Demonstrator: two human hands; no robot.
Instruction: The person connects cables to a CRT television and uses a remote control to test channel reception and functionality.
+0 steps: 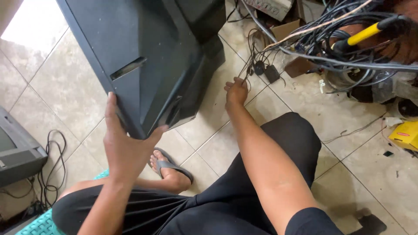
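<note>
My left hand (124, 146) grips the lower corner of a black CRT television casing (148, 56), thumb and fingers clamped on its edge; the casing stands tilted on the tiled floor (65, 82). My right hand (236, 91) is closed around thin black cables (252, 61) trailing from a wire tangle (344, 39). A grey flip-flop (172, 167) sits below the casing.
</note>
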